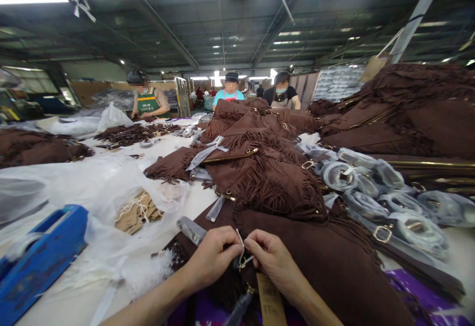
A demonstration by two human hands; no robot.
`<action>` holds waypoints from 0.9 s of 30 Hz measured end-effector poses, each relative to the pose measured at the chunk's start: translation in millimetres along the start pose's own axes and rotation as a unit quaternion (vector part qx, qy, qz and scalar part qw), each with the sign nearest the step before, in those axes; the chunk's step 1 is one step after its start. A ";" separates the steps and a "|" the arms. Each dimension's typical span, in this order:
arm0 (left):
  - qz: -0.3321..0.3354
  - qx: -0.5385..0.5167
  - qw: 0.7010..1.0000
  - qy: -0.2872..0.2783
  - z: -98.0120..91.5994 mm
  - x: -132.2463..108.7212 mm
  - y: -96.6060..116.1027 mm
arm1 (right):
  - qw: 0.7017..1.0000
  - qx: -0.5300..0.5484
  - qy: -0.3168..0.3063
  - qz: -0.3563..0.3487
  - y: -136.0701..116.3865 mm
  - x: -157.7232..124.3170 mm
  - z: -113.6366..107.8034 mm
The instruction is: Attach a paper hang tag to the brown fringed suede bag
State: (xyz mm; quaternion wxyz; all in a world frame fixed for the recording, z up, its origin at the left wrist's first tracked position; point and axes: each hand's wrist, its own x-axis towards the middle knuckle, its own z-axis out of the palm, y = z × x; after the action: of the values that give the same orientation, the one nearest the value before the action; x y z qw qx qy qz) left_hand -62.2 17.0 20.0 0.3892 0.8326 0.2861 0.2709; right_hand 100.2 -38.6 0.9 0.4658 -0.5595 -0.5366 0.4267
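My left hand and my right hand meet over a brown fringed bag lying in front of me. Both hands are closed in a pinch on a white string, which loops between them near a small metal ring. From the string side, under my right hand, hangs a brown cardboard tag. Below the hands, a zipper pull wrapped in clear plastic points toward me. Fingertips partly hide the string's ends.
Brown fringed bags are heaped ahead, with another pile at right. Plastic-wrapped straps lie to the right. On the left are cardboard tags in a plastic bag and a blue tape dispenser. Several people stand across the table.
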 end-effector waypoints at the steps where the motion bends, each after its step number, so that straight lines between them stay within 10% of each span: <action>1: 0.004 -0.001 1.000 -0.001 0.4 0.1 0.1 | 1.000 -0.002 0.001 0.000 0.8 0.2 0.4; 23: 0.029 -0.021 0.999 0.025 -4.4 -1.7 6.3 | 0.999 0.012 -0.005 -0.032 -0.2 -2.2 2.9; 27: -0.097 -0.201 0.975 -0.012 -6.5 -1.9 9.7 | 0.988 0.139 -0.067 0.021 -8.3 -7.4 -9.1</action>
State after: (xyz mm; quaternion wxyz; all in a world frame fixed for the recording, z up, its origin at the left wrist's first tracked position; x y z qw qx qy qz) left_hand -65.3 13.7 30.9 0.5768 0.7086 0.3006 0.2736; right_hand 107.0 -46.6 10.7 0.4931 -0.4700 -0.4905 0.5434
